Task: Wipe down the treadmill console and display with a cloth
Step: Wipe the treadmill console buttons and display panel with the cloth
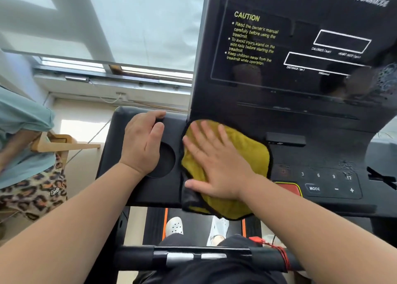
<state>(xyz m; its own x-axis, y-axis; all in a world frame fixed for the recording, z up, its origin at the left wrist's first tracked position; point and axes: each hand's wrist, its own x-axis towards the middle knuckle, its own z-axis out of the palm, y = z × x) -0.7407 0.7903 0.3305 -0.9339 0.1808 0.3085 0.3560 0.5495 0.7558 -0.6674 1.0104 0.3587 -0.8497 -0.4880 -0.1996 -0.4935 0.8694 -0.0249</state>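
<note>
A yellow cloth [253,155] with a dark edge lies spread on the left part of the black treadmill console [322,155]. My right hand [217,161] presses flat on the cloth, fingers spread. My left hand [142,142] rests on the console's left wing, over the rim of a round cup holder [166,161], fingers curled at the wing's far edge. The glossy display [300,47] rises behind, with yellow CAUTION text and white-outlined readout boxes. Buttons marked MODE, minus and plus [333,189] sit right of the cloth.
A red stop button [287,189] lies just right of my right wrist. A front handlebar [193,258] with a red safety cord [277,251] crosses below. Another person in a teal top and leopard-print trousers [28,165] stands at the left. Windows lie beyond.
</note>
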